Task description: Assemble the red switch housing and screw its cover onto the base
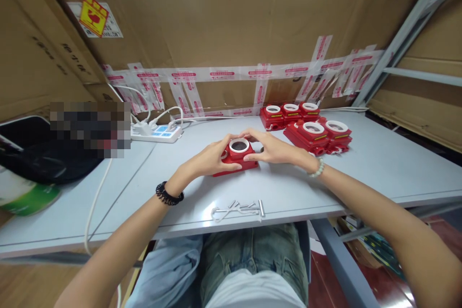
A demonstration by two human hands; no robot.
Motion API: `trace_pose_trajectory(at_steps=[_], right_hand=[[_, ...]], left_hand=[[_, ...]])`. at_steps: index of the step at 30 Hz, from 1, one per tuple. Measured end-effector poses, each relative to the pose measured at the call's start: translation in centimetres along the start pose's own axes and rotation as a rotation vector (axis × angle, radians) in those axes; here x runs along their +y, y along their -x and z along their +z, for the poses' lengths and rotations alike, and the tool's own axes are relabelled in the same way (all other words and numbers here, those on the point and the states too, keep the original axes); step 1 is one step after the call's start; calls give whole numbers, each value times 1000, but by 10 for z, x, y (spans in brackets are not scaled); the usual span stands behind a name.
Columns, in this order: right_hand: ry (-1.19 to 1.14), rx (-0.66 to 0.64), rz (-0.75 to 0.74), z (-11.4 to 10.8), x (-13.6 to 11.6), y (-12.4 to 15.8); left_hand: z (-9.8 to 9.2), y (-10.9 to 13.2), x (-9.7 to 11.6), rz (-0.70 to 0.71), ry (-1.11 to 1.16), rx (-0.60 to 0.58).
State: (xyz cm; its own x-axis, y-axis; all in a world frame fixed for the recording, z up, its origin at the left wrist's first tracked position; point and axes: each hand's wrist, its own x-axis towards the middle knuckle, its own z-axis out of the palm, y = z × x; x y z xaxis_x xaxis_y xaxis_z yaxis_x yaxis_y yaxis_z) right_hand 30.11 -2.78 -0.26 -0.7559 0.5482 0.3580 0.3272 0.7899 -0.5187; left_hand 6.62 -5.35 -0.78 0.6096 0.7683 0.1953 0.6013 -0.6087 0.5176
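Note:
A red housing with a white ring around a dark round window rests on the table in front of me. My left hand grips its left side, thumb along the near edge. From the other side my right hand holds it, with the thumb beside the ring and the fingers over the far edge. Parts of the housing's sides are hidden under the fingers. Nearer the table edge lie several small metal pieces, among them a short silver rod, and a thin white cord.
More red housings with white rings stand in two groups at the back right. A white power strip with plugs sits at the back left, near a black bag and a green-and-white container. Cardboard walls the back.

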Motion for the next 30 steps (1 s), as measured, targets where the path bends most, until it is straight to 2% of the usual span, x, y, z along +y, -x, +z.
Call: trace_pose_trajectory(at_steps=[9,16,22,30], right_hand=[[-27,-56,50,-2,2,-2],[-17,-51,76,-2,3,-4],[3,-69,59,-4,3,-5],[-64,-11,80,-1,1,-2]], left_hand=[[-6,1,12,-105,-163,-66],[-7,1,11,-45,-162,-70],[-6,1,8,-60,-167,-80],[-8,0,8,-54,-149,-96]])
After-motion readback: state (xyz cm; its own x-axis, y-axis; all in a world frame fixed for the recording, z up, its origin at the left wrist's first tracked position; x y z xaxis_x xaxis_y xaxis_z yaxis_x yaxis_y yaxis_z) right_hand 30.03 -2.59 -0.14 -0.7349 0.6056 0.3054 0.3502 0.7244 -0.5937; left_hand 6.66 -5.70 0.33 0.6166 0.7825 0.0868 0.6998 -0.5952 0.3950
